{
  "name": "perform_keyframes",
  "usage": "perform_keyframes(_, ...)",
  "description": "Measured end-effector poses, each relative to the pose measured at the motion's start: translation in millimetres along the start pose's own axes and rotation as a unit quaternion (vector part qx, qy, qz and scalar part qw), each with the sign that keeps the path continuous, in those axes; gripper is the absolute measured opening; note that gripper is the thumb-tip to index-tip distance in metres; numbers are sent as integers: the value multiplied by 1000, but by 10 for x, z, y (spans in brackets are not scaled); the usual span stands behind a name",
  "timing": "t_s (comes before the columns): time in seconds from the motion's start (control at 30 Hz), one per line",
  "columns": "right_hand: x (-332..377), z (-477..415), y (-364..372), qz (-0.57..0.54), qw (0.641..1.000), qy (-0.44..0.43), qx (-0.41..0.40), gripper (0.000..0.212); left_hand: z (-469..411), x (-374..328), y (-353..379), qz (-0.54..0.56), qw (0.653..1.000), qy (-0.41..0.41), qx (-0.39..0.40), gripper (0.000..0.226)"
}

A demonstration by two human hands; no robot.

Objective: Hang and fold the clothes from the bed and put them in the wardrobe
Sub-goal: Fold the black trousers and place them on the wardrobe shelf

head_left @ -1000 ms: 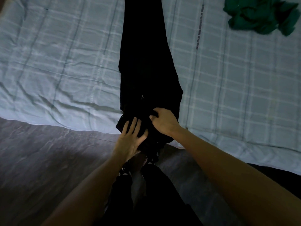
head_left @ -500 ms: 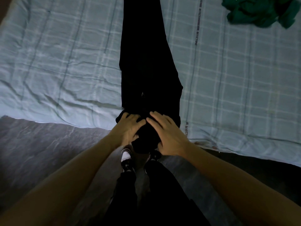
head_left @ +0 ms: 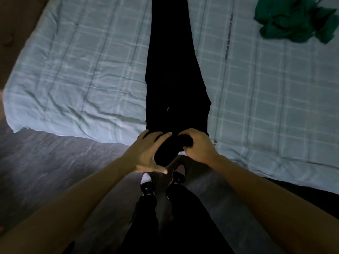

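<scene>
A pair of black trousers (head_left: 174,70) lies stretched out lengthwise on the bed (head_left: 82,70), its near end bunched into a thick roll at the bed's edge. My left hand (head_left: 146,153) cups the left side of that roll, fingers on top and thumb underneath. My right hand (head_left: 198,145) grips the right side of the roll with curled fingers. A crumpled green garment (head_left: 293,19) sits at the far right of the bed.
The bed has a pale blue checked cover. Its near edge runs across the view, with grey wood-look floor (head_left: 45,171) in front. My legs and shoes (head_left: 146,184) stand right below the hands.
Both hands have gathered the waist end of the trousers and rolled it up toward me into a bundle. The left hand has shifted from lying flat on the cloth to cupping it.
</scene>
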State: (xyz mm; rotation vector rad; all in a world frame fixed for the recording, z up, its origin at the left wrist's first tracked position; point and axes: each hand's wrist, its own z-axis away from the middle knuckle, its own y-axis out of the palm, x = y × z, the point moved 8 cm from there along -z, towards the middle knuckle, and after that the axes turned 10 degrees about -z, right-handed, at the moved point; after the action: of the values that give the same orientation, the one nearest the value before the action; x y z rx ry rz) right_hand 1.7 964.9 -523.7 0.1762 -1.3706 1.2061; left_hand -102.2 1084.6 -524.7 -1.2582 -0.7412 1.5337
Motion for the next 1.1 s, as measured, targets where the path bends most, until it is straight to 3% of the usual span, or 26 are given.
perform_keyframes(0.07, 1, -8, -72, -48, 998, 28, -13, 36, -3, 35, -11, -29, 997, -49, -44, 117)
perform_keyframes(0.13, -42, -16, -126, -125, 989, 72, -35, 33, -31, 106, -93, 9, 992, -103, -75, 112)
perform_keyframes(0.23, -60, -15, -138, -220, 967, 127, -19, 27, -64, 259, -257, 117, 982, -137, -64, 79)
perform_keyframes(0.33, -9, -33, -112, -231, 959, 146, 74, 27, -124, 377, -313, 196, 965, -158, 80, 33)
perform_keyframes(0.43, -13, -6, -25, -151, 953, 169, 201, 32, -82, 231, -181, 154, 945, -122, 262, 32)
perform_keyframes(0.57, -47, 126, 82, -112, 944, 177, 257, 23, -81, -35, -45, 86, 937, -85, 328, 24)
perform_keyframes(0.67, -73, 140, 42, -23, 971, 87, 219, 31, -189, -178, -163, -37, 968, -7, 249, 11)
perform_keyframes(0.73, -16, 141, 13, 52, 982, 1, 182, 36, -207, -205, -151, -123, 969, 40, 212, 32)
perform_keyframes(0.8, 34, 195, 48, 93, 979, -29, 180, 40, -155, -150, -63, -123, 962, 29, 242, 45)
perform_keyframes(0.87, 66, 259, 105, 93, 975, -18, 201, 40, -106, -97, 2, -112, 964, 14, 239, 43)
perform_keyframes(1.0, 86, 405, 188, 114, 971, -23, 209, 37, 63, -125, -163, -25, 998, 28, 52, 35)
perform_keyframes(1.1, 64, 532, 183, 100, 975, -37, 196, 44, 325, 40, -66, 23, 999, 19, -24, 74)
